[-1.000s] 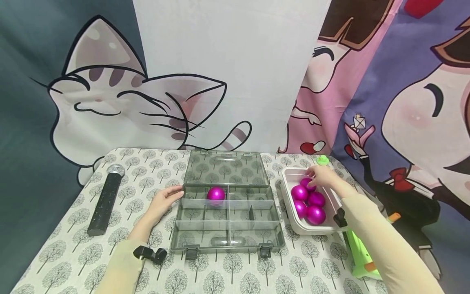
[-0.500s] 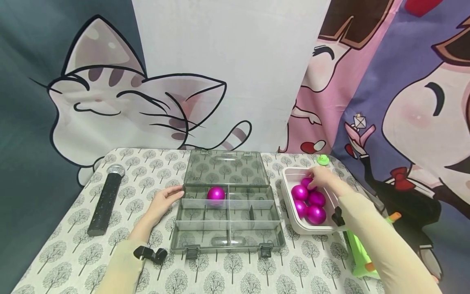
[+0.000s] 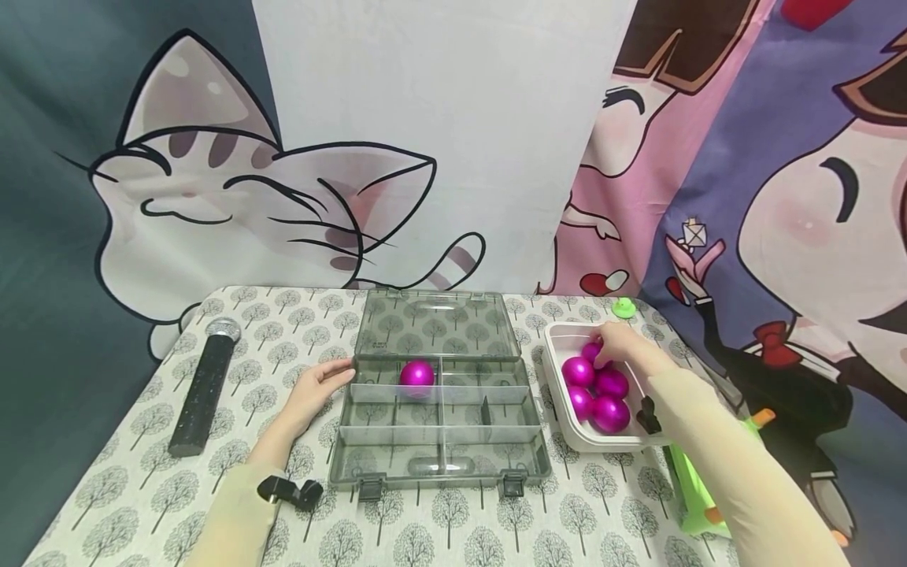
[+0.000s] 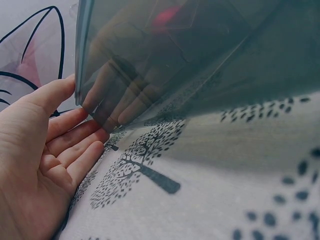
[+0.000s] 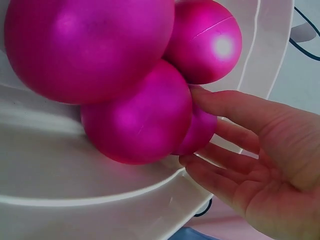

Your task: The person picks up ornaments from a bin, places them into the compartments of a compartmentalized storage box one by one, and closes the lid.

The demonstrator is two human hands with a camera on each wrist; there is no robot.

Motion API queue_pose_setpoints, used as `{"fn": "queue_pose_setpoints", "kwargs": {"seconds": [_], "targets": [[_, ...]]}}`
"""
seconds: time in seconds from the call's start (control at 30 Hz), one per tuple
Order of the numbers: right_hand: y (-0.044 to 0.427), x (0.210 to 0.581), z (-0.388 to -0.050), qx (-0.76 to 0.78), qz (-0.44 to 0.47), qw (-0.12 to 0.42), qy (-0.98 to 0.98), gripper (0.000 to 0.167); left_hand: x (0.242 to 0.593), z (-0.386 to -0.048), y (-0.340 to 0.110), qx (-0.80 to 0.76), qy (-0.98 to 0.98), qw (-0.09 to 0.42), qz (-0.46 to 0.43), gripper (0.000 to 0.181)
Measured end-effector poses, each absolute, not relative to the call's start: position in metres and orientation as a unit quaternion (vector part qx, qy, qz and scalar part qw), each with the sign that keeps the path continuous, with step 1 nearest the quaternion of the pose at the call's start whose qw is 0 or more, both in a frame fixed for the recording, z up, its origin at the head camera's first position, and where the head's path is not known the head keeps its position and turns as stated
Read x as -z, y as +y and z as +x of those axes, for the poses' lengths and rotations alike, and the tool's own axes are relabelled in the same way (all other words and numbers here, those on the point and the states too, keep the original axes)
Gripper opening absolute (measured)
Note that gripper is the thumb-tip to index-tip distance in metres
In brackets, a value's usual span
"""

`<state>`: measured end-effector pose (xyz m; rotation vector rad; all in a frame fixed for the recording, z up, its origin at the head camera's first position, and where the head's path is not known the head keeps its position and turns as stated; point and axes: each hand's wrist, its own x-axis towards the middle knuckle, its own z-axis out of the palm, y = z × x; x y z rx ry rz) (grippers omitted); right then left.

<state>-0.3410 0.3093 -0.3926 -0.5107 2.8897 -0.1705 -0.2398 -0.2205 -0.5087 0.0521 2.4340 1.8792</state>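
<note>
1. Five magenta balls are sitting in the white bin at the right of the surface; a sixth ball is lying in the far-left compartment of the divided box.
2. The right hand is pinching the farthest ball in the bin, thumb and curved fingers lying on opposite sides.
3. The left hand is touching the box's left edge, its fingers loosely extended.
4. The balls are looking light and fairly stiff, their smooth sheen suggesting slipperiness; fragility is hard to judge.
5. Gripping across the widest part is probably giving the surest hold; pinching higher would be risking a slip against the crowding neighbours.
</note>
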Motion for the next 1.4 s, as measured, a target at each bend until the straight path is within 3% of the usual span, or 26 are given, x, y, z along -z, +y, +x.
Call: {"fn": "queue_pose_setpoints", "kwargs": {"seconds": [0.4,1.03,1.4], "targets": [[0.307,0.394,-0.333,0.154,-0.153,0.164,0.962,0.036,0.51,-0.24,-0.22,-0.608,0.793,0.029,0.016,0.057],[0.308,0.384,-0.335,0.092,-0.156,0.107,0.978,0.049,0.509,-0.24,-0.22,-0.607,0.794,0.026,0.019,0.057],[0.312,0.373,-0.33,0.094,-0.168,0.062,0.979,0.048,0.509,-0.24,-0.22,-0.61,0.792,0.028,0.019,0.056]]}}
